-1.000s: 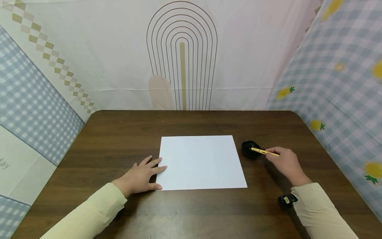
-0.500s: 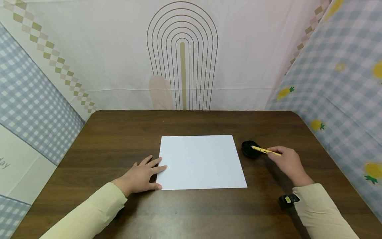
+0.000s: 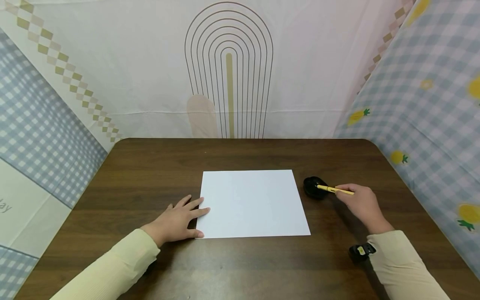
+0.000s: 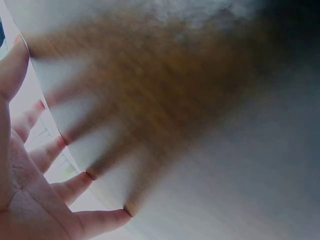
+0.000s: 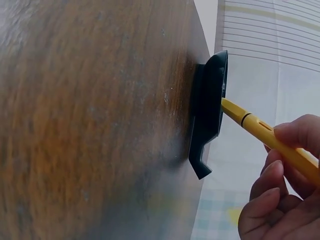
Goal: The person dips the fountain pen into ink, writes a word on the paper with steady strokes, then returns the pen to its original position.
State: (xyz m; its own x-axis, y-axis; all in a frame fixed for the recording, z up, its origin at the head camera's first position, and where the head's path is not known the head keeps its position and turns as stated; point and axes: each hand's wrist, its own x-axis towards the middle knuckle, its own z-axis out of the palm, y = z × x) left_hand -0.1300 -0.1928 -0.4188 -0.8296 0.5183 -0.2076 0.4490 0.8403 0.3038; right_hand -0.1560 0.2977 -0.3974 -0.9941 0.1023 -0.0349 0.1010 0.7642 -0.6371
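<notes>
A blank white sheet of paper [image 3: 255,204] lies on the dark wooden table. My left hand [image 3: 176,221] rests at the sheet's left edge with fingers spread, index finger and thumb tips on the paper. In the left wrist view, the straight fingers [image 4: 100,220] meet the glossy tabletop. My right hand [image 3: 361,204] pinches a yellow pen [image 5: 257,129] with a dark ring near its front. The pen slants down to a small black dish [image 5: 210,97] right of the paper, its front end at the dish's rim; the tip itself is hidden there.
The brown wooden table [image 3: 240,271] spreads around the paper. A white cloth with printed arches [image 3: 228,71] hangs behind its far edge. Blue checked cloth [image 3: 431,125] hangs along the right side, with more on the left. A black device [image 3: 361,252] sits at the right wrist.
My right hand and the yellow pen have shifted very slightly to the right over the black dish. The left hand and the paper look unmoved.
</notes>
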